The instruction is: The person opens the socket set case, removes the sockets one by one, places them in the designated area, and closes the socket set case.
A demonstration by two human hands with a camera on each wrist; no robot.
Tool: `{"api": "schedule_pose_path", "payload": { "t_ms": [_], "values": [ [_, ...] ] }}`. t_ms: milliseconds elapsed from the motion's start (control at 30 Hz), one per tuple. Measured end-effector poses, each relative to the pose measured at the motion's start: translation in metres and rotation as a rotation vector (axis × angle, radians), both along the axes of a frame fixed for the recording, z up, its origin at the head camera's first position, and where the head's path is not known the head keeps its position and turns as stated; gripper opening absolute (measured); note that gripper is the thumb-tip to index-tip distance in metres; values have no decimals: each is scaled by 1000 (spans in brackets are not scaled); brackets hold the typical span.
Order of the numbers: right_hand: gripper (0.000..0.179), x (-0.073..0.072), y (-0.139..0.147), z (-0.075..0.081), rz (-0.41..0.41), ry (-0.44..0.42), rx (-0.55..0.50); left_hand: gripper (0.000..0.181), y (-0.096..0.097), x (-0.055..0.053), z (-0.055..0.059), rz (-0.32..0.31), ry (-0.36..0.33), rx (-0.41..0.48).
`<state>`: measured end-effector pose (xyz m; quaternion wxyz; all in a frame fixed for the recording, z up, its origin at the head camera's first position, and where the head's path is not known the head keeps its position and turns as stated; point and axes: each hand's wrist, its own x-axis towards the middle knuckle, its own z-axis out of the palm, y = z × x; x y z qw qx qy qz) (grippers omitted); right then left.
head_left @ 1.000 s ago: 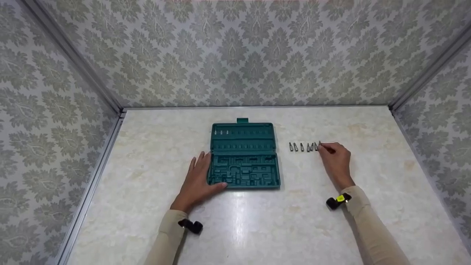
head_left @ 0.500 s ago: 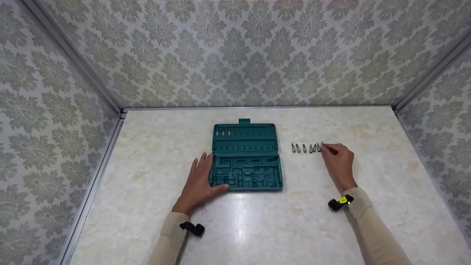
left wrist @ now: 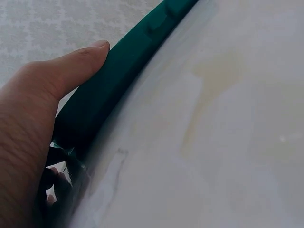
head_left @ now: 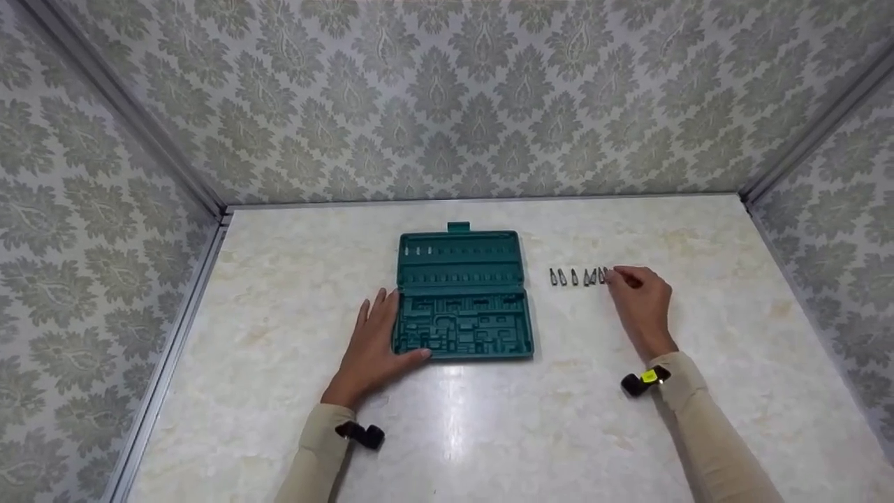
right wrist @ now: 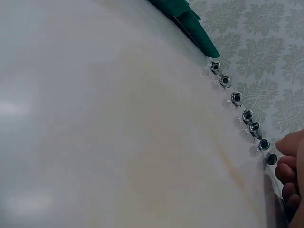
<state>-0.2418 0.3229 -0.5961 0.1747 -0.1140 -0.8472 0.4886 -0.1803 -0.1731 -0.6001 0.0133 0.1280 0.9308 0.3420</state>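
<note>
Seven slender silver metal socket bits (head_left: 562,278) are lying in a sideways row on the pale marbled counter (head_left: 482,440), their wider ends pointing toward the person and their narrower ends away. At the row's right end, the right hand (head_left: 641,300) is reaching in, its thumb and index finger pinching the rightmost bit (right wrist: 271,159), with the remaining fingers curling in toward the palm. The next bit is lying just beside those fingertips, and the other five are stretching away to the left; the fourth and fifth are sitting especially close together.

Well apart from that hand, the left hand (head_left: 377,353) is resting against a dark green rectangular plastic case (head_left: 462,288). Its fingers are staying straight and slightly spread along the left side, while the thumb is reaching apart from them and touching the near rim. The case is lying open and flat to the left of the row, its latch tab (head_left: 458,226) pointing away from the person. Three small silver pieces (head_left: 418,251) are sitting in the far half, at the left of its upper row of slots. Black wrist cameras (head_left: 641,382) are hanging at both beige sleeves (head_left: 719,440).
</note>
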Motion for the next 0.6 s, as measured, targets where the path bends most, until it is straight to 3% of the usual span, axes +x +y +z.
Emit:
{"api": "schedule_pose_path", "payload": {
  "t_ms": [133, 300, 600],
  "values": [
    [30, -1, -6, 10, -8, 62, -16, 133, -1, -1, 0, -10, 6, -1],
    [23, -7, -24, 24, 109, 156, 31, 131, -2, -1, 0, -9, -2, 4],
    [24, -23, -63, 42, 302, 117, 29, 131, 0, -1, 2, -11, -1, -1]
  ]
}}
